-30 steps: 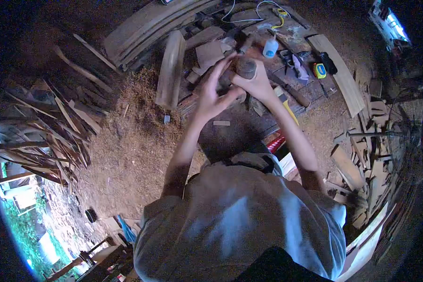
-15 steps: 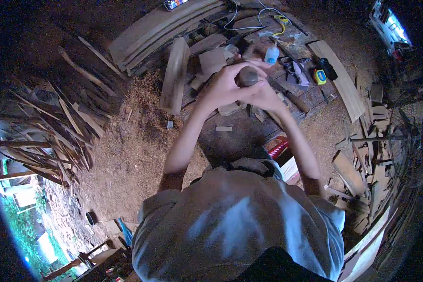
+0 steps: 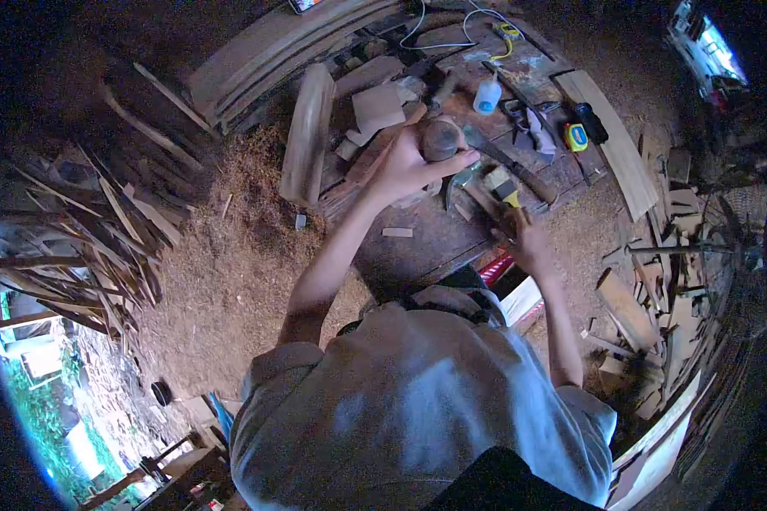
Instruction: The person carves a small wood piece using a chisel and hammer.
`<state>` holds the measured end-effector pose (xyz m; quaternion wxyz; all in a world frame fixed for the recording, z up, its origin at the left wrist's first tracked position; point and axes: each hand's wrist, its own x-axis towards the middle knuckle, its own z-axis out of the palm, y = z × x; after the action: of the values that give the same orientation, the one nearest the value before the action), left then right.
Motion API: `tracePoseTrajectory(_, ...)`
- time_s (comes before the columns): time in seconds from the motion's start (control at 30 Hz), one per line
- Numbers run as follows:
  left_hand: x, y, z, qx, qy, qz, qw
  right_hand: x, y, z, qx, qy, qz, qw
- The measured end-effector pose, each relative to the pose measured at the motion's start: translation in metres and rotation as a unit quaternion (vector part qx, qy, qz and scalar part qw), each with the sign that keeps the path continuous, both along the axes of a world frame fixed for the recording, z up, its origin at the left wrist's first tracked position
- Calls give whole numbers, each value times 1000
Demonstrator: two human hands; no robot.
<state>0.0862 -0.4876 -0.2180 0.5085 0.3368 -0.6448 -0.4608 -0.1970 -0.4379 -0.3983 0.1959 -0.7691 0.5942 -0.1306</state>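
Note:
My left hand (image 3: 406,166) is closed around a round, dark piece of wood (image 3: 440,139) held above the low workbench (image 3: 452,226). My right hand (image 3: 528,240) has come down to the bench's right edge and grips the handle of a paintbrush (image 3: 504,187) with a yellow ferrule. A hammer-like tool (image 3: 460,179) lies just under the wooden piece.
On the bench lie a white glue bottle (image 3: 487,94), a yellow tape measure (image 3: 577,136), scissors (image 3: 520,112), cables and flat wood offcuts (image 3: 375,106). A thick plank (image 3: 308,132) leans at the left. Sawdust covers the ground; wood scraps are piled at left and right.
My right hand let go of the round wooden piece and moved down and right to the paintbrush. My left hand now holds the piece alone.

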Motion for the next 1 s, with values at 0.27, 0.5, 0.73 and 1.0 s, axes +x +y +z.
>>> tracePoseTrajectory(0.27, 0, 1, -1, -25, -32, -7, 999, 19, -4, 3, -89, 124, -18, 988)
tracePoseTrajectory(0.5, 1, 9, 2, 28, 7, -13, 999, 11, -21, -16, -83, 140, 88, 983)
tracePoseTrajectory(0.73, 2, 7, -7, -43, -32, 5, 999, 19, -20, -10, -53, 182, 101, 977)
tracePoseTrajectory(1.0, 0, 10, -2, -22, -35, 15, 999, 40, 4, 126, 32, -290, -42, 956)
